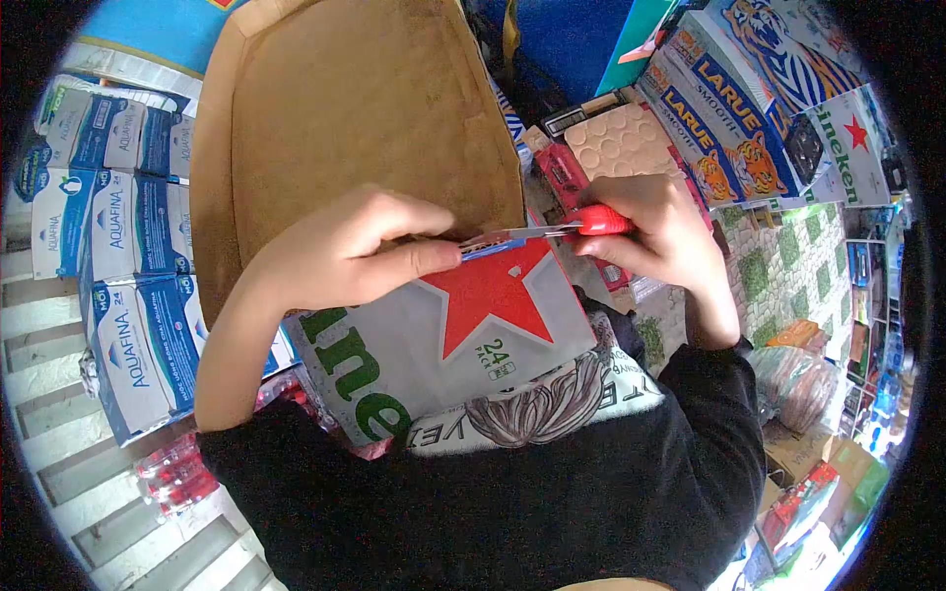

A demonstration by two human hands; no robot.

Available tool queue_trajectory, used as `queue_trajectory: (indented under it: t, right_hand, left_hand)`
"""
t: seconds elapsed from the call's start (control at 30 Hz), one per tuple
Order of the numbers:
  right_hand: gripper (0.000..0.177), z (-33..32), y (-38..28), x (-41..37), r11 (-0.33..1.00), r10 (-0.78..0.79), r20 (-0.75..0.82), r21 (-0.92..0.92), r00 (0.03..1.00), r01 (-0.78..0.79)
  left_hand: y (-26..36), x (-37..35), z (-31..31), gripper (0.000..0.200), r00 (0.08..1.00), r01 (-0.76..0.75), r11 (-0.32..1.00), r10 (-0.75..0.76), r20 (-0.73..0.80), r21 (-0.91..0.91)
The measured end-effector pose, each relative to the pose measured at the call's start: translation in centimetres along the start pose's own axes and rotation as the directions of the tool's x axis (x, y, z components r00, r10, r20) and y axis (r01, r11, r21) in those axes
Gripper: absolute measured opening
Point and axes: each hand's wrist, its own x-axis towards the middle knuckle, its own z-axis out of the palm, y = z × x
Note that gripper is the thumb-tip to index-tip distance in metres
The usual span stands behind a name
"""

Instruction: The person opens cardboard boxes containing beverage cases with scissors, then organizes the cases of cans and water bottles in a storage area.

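My left hand (370, 246) pinches a small blue-edged flat piece (490, 247) between thumb and fingers. In my right hand (655, 231) is a red-handled tool (601, 221), its thin metal part pointing left and meeting the small piece. Whether the tool is a knife or scissors is unclear. Just below both hands, against my shirt, lies a grey Heineken carton piece (512, 325) with a red star and green letters. Beyond my left hand stands a large open brown cardboard box (374, 118).
Stacked Aquafina cartons (123, 227) stand at the left, with red-capped bottles (177, 473) below them. Larue cartons (724, 118) and a Heineken carton (852, 148) are at the upper right. A plastic-wrapped bundle (798, 384) sits at the right, near shelves.
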Motion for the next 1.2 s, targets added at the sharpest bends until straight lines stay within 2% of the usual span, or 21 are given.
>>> queue_trajectory:
  t: [0.13,0.23,0.3,0.43,0.63,0.77,0.93,1.2]
  right_hand:
    - [0.033,0.9,0.0,0.1,0.999,-0.024,-0.061,0.022,0.998,0.025]
    - [0.034,1.2,0.1,0.1,0.998,-0.014,-0.069,0.067,0.997,0.019]
    - [0.034,1.3,0.0,0.1,0.997,-0.017,-0.075,0.079,0.997,0.023]
    - [0.034,1.8,0.1,0.2,0.994,-0.01,-0.072,0.107,0.997,0.018]
    - [0.033,2.1,0.1,0.3,0.971,-0.038,-0.161,0.229,0.986,0.074]
    - [0.034,2.4,0.1,0.4,0.984,-0.019,-0.12,0.173,0.993,0.039]
    - [0.032,2.5,-0.2,0.4,0.992,-0.031,-0.163,0.119,0.986,0.051]
    - [0.032,2.8,-0.3,0.4,0.983,-0.022,-0.182,0.177,0.983,0.055]
  left_hand:
    - [-0.4,0.0,0.3,0.022,0.996,-0.07,0.997,0.072,-0.055,0.037]
    - [-0.6,-0.2,0.5,0.023,0.995,-0.059,0.998,0.058,-0.083,-0.009]
    - [-0.4,-0.2,0.4,0.023,0.996,0.024,0.999,-0.027,-0.082,-0.043]
    - [-0.5,-0.1,0.1,0.018,0.999,0.01,0.999,-0.012,-0.04,-0.041]
    - [-0.6,-0.3,0.5,0.016,0.994,0.01,0.995,-0.02,-0.105,-0.096]
    - [-0.5,-0.4,0.3,0.017,0.996,0.023,0.997,-0.03,-0.087,-0.071]
    - [-0.8,-0.5,0.3,0.016,0.996,0.021,0.998,-0.026,-0.086,-0.057]
    - [-0.9,-0.6,0.4,0.016,0.996,0.052,0.996,-0.057,-0.062,-0.079]
